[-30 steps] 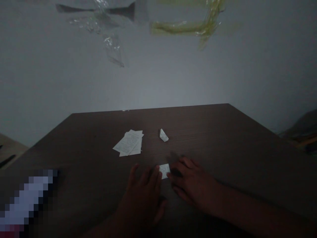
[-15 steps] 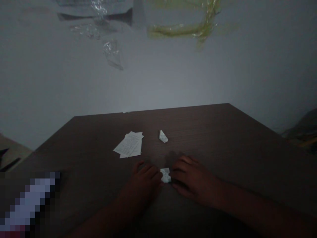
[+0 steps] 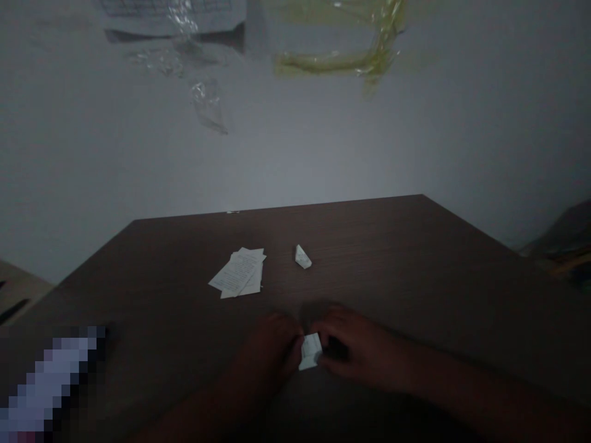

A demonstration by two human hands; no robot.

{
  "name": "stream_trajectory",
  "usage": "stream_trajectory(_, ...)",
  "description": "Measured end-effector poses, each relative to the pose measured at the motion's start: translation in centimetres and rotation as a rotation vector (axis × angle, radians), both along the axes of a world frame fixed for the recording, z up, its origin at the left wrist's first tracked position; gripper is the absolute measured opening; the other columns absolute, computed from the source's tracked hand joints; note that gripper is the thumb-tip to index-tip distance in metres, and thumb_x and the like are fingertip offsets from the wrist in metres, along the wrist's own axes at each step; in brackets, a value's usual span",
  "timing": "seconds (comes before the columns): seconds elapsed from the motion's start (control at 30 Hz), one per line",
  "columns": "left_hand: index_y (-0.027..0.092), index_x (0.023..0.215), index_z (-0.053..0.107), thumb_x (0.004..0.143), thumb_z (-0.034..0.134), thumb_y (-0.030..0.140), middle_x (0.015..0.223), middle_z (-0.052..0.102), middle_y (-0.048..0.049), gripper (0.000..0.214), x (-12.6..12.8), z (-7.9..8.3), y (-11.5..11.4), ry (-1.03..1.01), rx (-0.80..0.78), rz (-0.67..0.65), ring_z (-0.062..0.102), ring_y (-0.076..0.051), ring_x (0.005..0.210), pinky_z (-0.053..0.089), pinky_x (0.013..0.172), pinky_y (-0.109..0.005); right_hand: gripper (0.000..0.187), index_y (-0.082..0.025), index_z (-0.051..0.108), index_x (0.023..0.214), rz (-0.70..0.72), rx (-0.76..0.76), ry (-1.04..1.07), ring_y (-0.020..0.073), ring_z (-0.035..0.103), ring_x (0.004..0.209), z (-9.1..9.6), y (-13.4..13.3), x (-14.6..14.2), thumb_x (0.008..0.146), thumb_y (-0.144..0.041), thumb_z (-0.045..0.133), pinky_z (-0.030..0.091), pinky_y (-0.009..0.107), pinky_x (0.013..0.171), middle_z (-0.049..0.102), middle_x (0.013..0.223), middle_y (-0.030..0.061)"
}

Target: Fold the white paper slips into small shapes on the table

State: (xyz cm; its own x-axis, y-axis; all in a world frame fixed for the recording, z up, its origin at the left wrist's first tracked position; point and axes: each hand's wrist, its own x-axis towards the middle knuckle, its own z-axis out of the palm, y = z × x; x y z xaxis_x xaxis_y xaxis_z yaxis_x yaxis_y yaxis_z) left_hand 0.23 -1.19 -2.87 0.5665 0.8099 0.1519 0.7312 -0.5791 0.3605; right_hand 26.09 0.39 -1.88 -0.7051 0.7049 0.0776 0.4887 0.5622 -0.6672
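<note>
A small folded white paper point(image 3: 310, 352) sits low over the dark wooden table point(image 3: 415, 258), pinched from both sides. My left hand point(image 3: 270, 351) grips its left edge with curled fingers. My right hand point(image 3: 355, 347) grips its right edge, fingers bent round it. Further back lies a small stack of printed paper slips point(image 3: 239, 272), and to its right a little folded paper piece point(image 3: 303, 257).
A pale wall point(image 3: 295, 160) rises behind the table, with clear plastic and yellowish tape point(image 3: 332, 61) stuck high on it. A blurred-out patch point(image 3: 50, 381) covers the lower left. Dark objects point(image 3: 563, 246) lie beyond the table's right edge.
My left hand went from lying flat beside the paper to curling onto it. Both hands drew the small paper nearer to me and lifted its edge.
</note>
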Motion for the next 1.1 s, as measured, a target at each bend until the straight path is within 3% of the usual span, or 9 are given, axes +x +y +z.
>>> stream_trajectory(0.13,0.022,0.102,0.075,0.103,0.067,0.01,0.1,0.08,-0.0025,0.015,-0.3,0.0,0.8,0.07,0.034,-0.008,0.074,-0.023,0.094,0.059,0.087,-0.033,0.042,-0.02,0.079,0.135,0.112,0.039,-0.081,0.0289,0.071,0.124,0.6,0.6,0.5,0.095,-0.022,0.092,0.056,0.046,0.112,0.078,0.128,0.0105)
stream_trajectory(0.33,0.022,0.102,0.075,0.106,0.064,0.005,0.104,0.08,-0.0021,0.02,-0.1,0.3,0.8,0.123,0.044,-0.069,0.075,-0.023,0.098,0.057,0.09,-0.034,0.016,-0.019,0.084,0.115,0.16,0.147,-0.156,0.0276,0.072,0.118,0.3,0.9,0.6,0.103,-0.029,0.088,0.057,0.046,0.11,0.078,0.12,0.0102)
stream_trajectory(0.47,0.024,0.101,0.075,0.103,0.076,0.019,0.112,0.08,-0.0034,0.006,-0.4,1.0,0.2,0.074,0.029,-0.141,0.074,-0.026,0.108,0.057,0.093,-0.035,0.019,-0.019,0.083,0.114,0.191,0.331,-0.155,0.0261,0.07,0.104,-0.7,0.8,0.2,0.109,-0.037,0.08,0.059,0.045,0.1,0.077,0.11,0.0095)
stream_trajectory(0.53,0.026,0.104,0.075,0.099,0.086,0.029,0.118,0.08,-0.0029,0.012,-0.7,1.3,0.0,0.052,0.018,-0.158,0.073,-0.027,0.111,0.057,0.096,-0.036,0.02,-0.02,0.082,0.114,0.195,0.393,-0.145,0.0249,0.069,0.1,-0.9,0.6,0.0,0.112,-0.039,0.076,0.058,0.043,0.097,0.077,0.106,0.0083)
stream_trajectory(0.63,0.026,0.107,0.077,0.1,0.086,0.024,0.122,0.082,-0.0008,0.011,-1.0,1.5,0.0,0.076,0.034,-0.177,0.074,-0.025,0.114,0.056,0.102,-0.034,0.02,-0.02,0.082,0.11,0.203,0.438,-0.143,0.024,0.067,0.098,-0.8,0.5,-0.1,0.114,-0.038,0.074,0.057,0.041,0.096,0.077,0.102,0.0069)
stream_trajectory(0.8,0.025,0.104,0.079,0.103,0.079,0.01,0.115,0.082,0.0013,0.015,-0.9,1.3,0.3,0.026,0.046,-0.175,0.075,-0.021,0.111,0.054,0.1,-0.031,0.024,-0.018,0.081,0.113,0.191,0.424,-0.156,0.0252,0.067,0.101,-0.6,0.7,0.2,0.112,-0.042,0.079,0.057,0.042,0.097,0.078,0.105,0.0082)
stream_trajectory(0.97,0.024,0.098,0.079,0.101,0.08,0.005,0.116,0.085,0.0026,0.019,-1.1,1.7,0.6,0.029,-0.011,-0.15,0.076,-0.02,0.111,0.054,0.105,-0.033,0.02,-0.019,0.08,0.102,0.165,0.435,-0.21,0.0248,0.067,0.097,-1.1,0.9,0.3,0.116,-0.026,0.068,0.056,0.042,0.096,0.076,0.096,0.0062)
stream_trajectory(1.1,0.023,0.095,0.08,0.102,0.077,0.003,0.115,0.086,0.0024,0.022,-1.3,2.0,1.0,-0.038,-0.106,-0.142,0.075,-0.022,0.117,0.053,0.109,-0.036,0.017,-0.018,0.081,0.102,0.122,0.341,-0.191,0.0247,0.069,0.1,-0.7,0.8,0.3,0.114,-0.023,0.071,0.057,0.042,0.101,0.077,0.099,0.0066)
